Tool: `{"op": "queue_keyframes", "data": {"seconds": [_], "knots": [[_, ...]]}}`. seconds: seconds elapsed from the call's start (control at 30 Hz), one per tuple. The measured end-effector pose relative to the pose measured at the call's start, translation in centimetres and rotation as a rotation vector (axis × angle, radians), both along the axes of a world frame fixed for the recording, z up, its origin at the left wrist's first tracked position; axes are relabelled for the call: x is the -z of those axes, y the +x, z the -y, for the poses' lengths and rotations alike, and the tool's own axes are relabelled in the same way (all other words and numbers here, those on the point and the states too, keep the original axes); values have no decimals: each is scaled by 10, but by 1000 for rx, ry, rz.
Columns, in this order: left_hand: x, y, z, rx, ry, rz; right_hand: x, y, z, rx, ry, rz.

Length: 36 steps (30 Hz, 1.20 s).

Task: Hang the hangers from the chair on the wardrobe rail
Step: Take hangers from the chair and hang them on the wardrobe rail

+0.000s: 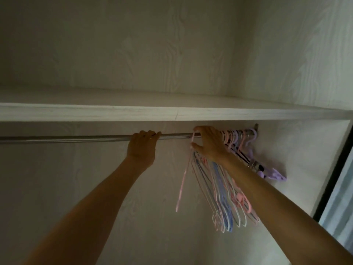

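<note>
Both bare forearms reach up from the bottom edge into the wardrobe. Up at the metal rail, the right hand is at the hook of a pink hanger, thumb below and fingers over the top of the bar, pinching that hook where it sits on the rail. This pink hanger hangs a little apart, on the left of the main bunch of hangers, which are thin pink, white and blue ones fanned out below the hand and partly hidden by the right wrist and forearm. Their hooks crowd the right end of the rail, just beside the end bracket. Behind them, against the right side panel, hang lilac hangers and a dark clip hanger, blurred. Left of all this, the left hand is clenched around the bare rail, fingers curled over its top, well clear of the hangers. Just above the rail runs the pale wood-grain shelf, with the wardrobe's back panel above and below it.
</note>
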<state>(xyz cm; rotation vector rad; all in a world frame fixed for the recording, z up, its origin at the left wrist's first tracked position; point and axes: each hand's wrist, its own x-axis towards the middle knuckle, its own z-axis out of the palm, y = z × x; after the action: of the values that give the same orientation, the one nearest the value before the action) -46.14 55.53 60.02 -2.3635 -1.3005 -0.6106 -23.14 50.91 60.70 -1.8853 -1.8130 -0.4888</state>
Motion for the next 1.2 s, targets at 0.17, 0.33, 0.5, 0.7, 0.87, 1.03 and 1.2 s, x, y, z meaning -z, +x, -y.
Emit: {"op": "queue_keyframes", "data": {"seconds": [0.17, 0.33, 0.5, 0.7, 0.87, 1.03, 1.2], "knots": [[1, 2, 3, -5, -19, 20, -7, 26, 0, 1, -26, -40], [3, 4, 5, -31, -34, 28, -8, 52, 4, 5, -23, -59], [4, 4, 8, -39, -60, 19, -5, 54, 14, -16, -23, -39], [21, -2, 36, -61, 21, 8, 14, 37, 101, -121, 22, 8], [69, 12, 117, 170, -67, 226, 67, 25, 223, -36, -10, -74], [146, 35, 220, 355, -423, 209, 150, 13, 351, 213, -203, -369], [229, 55, 300, 410, -711, 54, 230, 8, 465, 417, -334, -550]]}}
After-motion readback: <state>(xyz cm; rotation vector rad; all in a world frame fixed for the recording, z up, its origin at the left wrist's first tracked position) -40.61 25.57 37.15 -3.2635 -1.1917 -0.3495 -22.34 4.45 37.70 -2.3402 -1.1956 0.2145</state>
